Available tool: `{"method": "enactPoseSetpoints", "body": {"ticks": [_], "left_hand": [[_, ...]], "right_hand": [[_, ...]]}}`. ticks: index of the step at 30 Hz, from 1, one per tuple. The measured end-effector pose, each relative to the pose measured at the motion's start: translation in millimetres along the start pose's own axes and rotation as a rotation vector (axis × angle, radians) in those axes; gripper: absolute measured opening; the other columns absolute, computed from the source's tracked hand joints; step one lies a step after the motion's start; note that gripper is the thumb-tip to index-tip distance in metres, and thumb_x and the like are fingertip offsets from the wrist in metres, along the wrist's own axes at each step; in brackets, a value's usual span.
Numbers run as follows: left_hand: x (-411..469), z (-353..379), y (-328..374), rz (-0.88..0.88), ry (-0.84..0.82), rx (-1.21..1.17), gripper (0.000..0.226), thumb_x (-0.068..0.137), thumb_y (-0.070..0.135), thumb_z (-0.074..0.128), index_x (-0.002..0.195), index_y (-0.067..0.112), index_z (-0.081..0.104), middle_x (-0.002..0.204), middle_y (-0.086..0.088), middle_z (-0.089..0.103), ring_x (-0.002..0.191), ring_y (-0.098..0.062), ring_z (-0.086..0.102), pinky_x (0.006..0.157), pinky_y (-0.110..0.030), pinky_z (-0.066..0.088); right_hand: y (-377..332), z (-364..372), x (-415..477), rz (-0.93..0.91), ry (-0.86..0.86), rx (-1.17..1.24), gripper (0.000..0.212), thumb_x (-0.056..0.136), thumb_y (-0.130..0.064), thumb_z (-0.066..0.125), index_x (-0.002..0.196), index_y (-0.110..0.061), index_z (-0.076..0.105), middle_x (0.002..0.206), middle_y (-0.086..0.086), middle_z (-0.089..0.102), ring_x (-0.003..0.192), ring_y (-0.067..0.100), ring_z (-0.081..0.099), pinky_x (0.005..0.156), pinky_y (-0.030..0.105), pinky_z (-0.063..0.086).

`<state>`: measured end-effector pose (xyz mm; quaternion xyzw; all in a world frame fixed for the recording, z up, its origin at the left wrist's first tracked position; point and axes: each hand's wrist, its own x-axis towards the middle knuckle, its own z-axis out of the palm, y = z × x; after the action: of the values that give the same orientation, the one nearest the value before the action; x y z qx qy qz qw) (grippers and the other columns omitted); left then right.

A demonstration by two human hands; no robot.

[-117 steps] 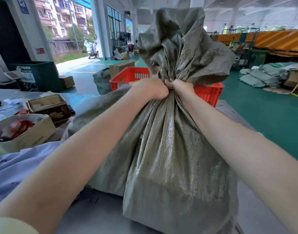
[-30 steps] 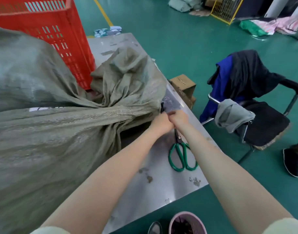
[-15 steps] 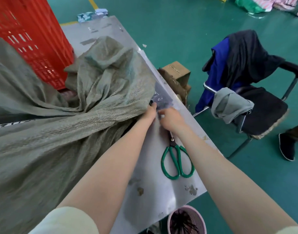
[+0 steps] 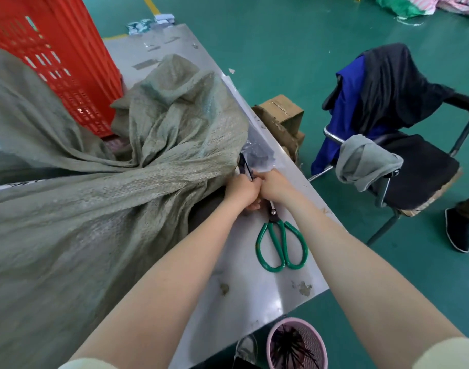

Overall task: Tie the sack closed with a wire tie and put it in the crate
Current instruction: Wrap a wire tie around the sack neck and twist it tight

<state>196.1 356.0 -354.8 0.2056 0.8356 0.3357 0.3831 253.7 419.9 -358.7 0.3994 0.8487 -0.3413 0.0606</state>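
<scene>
The grey-green woven sack (image 4: 81,222) lies on its side across the metal table (image 4: 254,296), its gathered neck and flared mouth (image 4: 175,110) pointing toward the red plastic crate (image 4: 55,57) behind it. My left hand (image 4: 241,191) and my right hand (image 4: 275,185) are pressed together at the sack's right edge, both closed. A thin black wire tie (image 4: 244,166) sticks up from between them. Just beyond the hands lies a clear plastic bag (image 4: 257,155) with dark ties in it.
Green-handled scissors (image 4: 281,243) lie on the table just under my right wrist. Below the table's near corner stands a pink basket (image 4: 297,344) of black ties. A cardboard box (image 4: 281,115), a chair (image 4: 403,166) draped with clothes and someone's black shoe (image 4: 458,230) are to the right.
The sack, held upright by its neck earlier, now lies on the table. My hands have closed together at the plastic bag, and a black tie now shows between them.
</scene>
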Motion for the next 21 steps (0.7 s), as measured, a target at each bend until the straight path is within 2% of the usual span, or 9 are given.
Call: {"method": "enactPoseSetpoints", "body": {"ticks": [2, 4, 6, 7, 9, 12, 15, 17, 21], "left_hand": [[-7.2, -2.2, -8.4, -0.019, -0.023, -0.025, 0.032, 0.091, 0.023, 0.045, 0.105, -0.003, 0.057, 0.056, -0.008, 0.055, 0.019, -0.007, 0.047, 0.029, -0.017, 0.042], [-15.9, -5.5, -16.0, -0.034, -0.067, 0.010, 0.027, 0.091, 0.023, 0.045, 0.077, 0.003, 0.056, 0.057, -0.007, 0.056, 0.020, -0.005, 0.047, 0.040, -0.021, 0.047], [-26.3, -9.8, -22.2, -0.034, -0.127, 0.018, 0.030, 0.092, 0.021, 0.045, 0.064, 0.010, 0.047, 0.059, -0.006, 0.055, 0.020, -0.003, 0.047, 0.037, -0.017, 0.045], [-31.8, -12.5, -23.6, -0.026, -0.162, 0.026, 0.029, 0.092, 0.020, 0.046, 0.064, 0.011, 0.044, 0.060, -0.006, 0.054, 0.020, -0.003, 0.047, 0.035, -0.015, 0.044], [-42.8, -17.7, -26.0, -0.004, -0.242, 0.050, 0.026, 0.092, 0.018, 0.045, 0.067, 0.012, 0.043, 0.062, -0.006, 0.053, 0.022, -0.002, 0.048, 0.031, -0.012, 0.042], [-58.2, -29.0, -25.6, -0.034, -0.376, 0.104, 0.021, 0.091, 0.016, 0.045, 0.071, 0.012, 0.047, 0.069, -0.005, 0.054, 0.031, -0.003, 0.055, 0.037, -0.013, 0.045], [-70.2, -42.1, -30.9, -0.149, -0.446, 0.144, 0.015, 0.093, 0.017, 0.044, 0.080, 0.013, 0.051, 0.078, -0.001, 0.053, 0.064, -0.013, 0.057, 0.058, -0.019, 0.045], [-71.5, -45.7, -36.3, -0.206, -0.415, 0.070, 0.022, 0.095, 0.013, 0.036, 0.078, 0.010, 0.049, 0.085, -0.004, 0.053, 0.083, -0.019, 0.056, 0.063, -0.021, 0.042], [-73.6, -41.5, -40.2, -0.218, -0.189, -0.078, 0.029, 0.095, 0.024, 0.035, 0.073, 0.012, 0.048, 0.071, -0.003, 0.052, 0.062, -0.016, 0.052, 0.057, -0.023, 0.041]], "right_hand": [[2.2, -3.4, -5.7, 0.040, 0.050, 0.115, 0.032, 0.089, -0.006, 0.044, 0.110, -0.008, 0.068, 0.115, 0.016, 0.064, 0.106, 0.031, 0.057, 0.083, 0.030, 0.044], [2.3, -4.8, -7.7, 0.104, 0.145, 0.190, 0.026, 0.087, -0.008, 0.046, 0.085, -0.001, 0.070, 0.093, 0.017, 0.068, 0.089, 0.032, 0.060, 0.068, 0.027, 0.043], [-4.5, -3.6, -14.8, 0.118, 0.201, 0.205, 0.038, 0.087, -0.013, 0.048, 0.050, -0.006, 0.049, 0.056, 0.010, 0.050, 0.062, 0.028, 0.048, 0.048, 0.025, 0.032], [-9.5, -2.5, -18.3, 0.108, 0.197, 0.211, 0.046, 0.088, -0.017, 0.050, 0.045, -0.009, 0.039, 0.049, 0.006, 0.041, 0.053, 0.024, 0.040, 0.044, 0.026, 0.027], [-18.4, -0.5, -26.6, 0.106, 0.154, 0.282, 0.048, 0.088, -0.021, 0.056, 0.045, -0.010, 0.038, 0.047, 0.004, 0.038, 0.045, 0.018, 0.035, 0.044, 0.027, 0.026], [-24.2, 3.6, -32.3, 0.172, 0.111, 0.393, 0.016, 0.080, -0.013, 0.064, 0.067, -0.004, 0.062, 0.064, 0.009, 0.055, 0.048, 0.017, 0.047, 0.044, 0.025, 0.035], [-21.5, 16.6, -39.1, 0.304, -0.025, 0.589, 0.006, 0.079, -0.007, 0.062, 0.083, -0.006, 0.057, 0.068, 0.010, 0.057, 0.028, 0.011, 0.047, 0.027, 0.009, 0.028], [-20.8, 21.5, -49.6, 0.378, -0.171, 0.732, 0.003, 0.084, -0.003, 0.057, 0.082, -0.005, 0.056, 0.066, 0.010, 0.057, 0.037, 0.013, 0.053, 0.027, 0.008, 0.030], [-18.0, 23.5, -72.6, 0.372, -0.365, 0.737, 0.013, 0.086, -0.001, 0.058, 0.073, -0.003, 0.059, 0.045, 0.007, 0.067, 0.038, 0.012, 0.064, 0.033, 0.011, 0.045]]}}
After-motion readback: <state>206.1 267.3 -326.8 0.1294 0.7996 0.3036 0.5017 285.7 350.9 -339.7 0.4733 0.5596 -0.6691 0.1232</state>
